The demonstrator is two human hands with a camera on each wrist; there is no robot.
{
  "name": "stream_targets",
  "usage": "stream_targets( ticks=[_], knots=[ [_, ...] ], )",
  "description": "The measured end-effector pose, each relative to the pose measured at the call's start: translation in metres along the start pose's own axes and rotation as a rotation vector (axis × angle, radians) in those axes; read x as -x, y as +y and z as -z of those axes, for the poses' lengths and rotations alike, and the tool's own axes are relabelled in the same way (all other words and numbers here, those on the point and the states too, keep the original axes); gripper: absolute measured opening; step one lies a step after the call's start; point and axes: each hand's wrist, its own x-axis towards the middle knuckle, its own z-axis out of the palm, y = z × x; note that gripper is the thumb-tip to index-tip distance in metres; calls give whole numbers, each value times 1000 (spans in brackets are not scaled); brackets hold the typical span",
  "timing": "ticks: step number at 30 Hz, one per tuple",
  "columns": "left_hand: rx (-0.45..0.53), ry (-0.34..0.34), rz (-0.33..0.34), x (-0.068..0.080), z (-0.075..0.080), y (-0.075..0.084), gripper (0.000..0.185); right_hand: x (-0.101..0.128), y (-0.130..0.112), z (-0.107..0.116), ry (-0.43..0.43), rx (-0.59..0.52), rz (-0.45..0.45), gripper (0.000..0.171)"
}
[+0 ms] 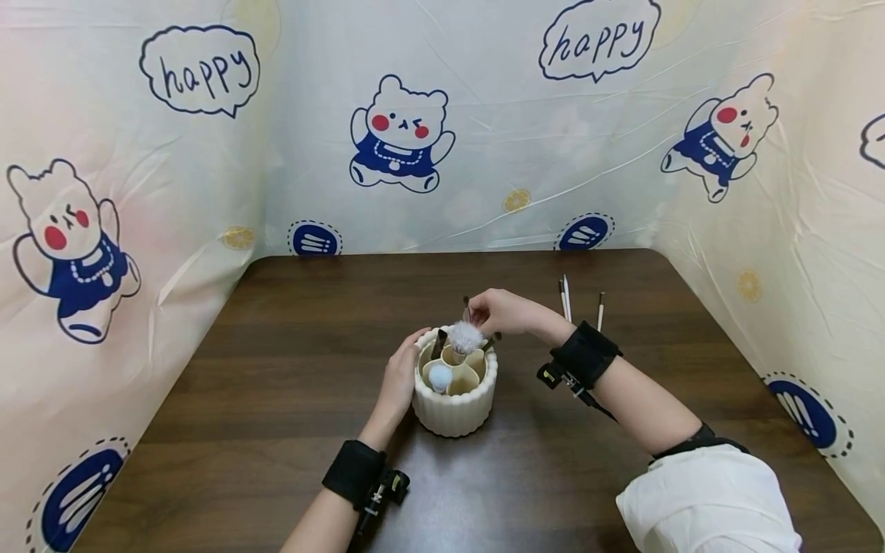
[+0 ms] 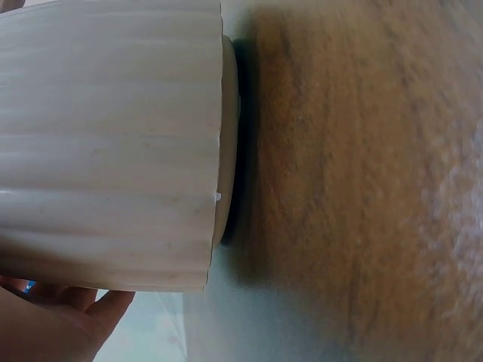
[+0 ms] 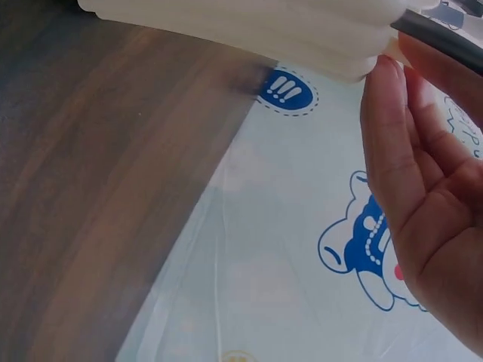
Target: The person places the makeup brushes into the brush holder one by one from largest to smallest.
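Note:
A cream, ribbed round brush holder (image 1: pixel 454 411) with inner compartments stands on the table. My left hand (image 1: pixel 399 380) holds its left side, fingers along the rim; in the left wrist view the ribbed wall hides part of that hand. Over the back rim, my right hand (image 1: pixel 508 313) pinches a slim makeup brush (image 1: pixel 466 302) with a dark upper tip. Inside the holder stand a fluffy grey-white brush (image 1: pixel 465 337), a pale blue fluffy one (image 1: pixel 440 376) and a dark-headed brush (image 1: pixel 439 345). Another dark-tipped brush (image 1: pixel 492 340) leans out at the right.
Slim white-handled brushes (image 1: pixel 567 298) lie behind the right wrist, and a shorter dark-tipped brush (image 1: pixel 601 311) lies to their right. The brown wooden table (image 1: pixel 290 338) is enclosed at the back and sides by a printed curtain (image 1: pixel 484 153).

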Motion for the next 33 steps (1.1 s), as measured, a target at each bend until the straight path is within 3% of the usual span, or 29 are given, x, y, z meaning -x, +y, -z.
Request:
stream_targets(
  ticks=[8, 13, 20, 26, 28, 33],
  knots=[
    [18, 1, 5, 1, 0, 0, 46, -2, 0, -2, -38, 89, -57, 6],
    [10, 11, 0, 0, 1, 0, 46, -1, 3, -3, -39, 96, -42, 5],
    [6, -2, 9, 0, 1, 0, 47, 9, 9, -5, 33, -51, -72, 20],
    [-13, -2, 14, 1, 2, 1, 46, 25, 8, -13, 183, -113, -200, 30],
    [-11, -5, 12, 1, 3, 2, 46, 32, 6, -17, 185, -96, -231, 36],
    [0, -47, 20, -1, 6, 1, 47, 50, 2, -31, 90, -63, -280, 62]
  ],
)
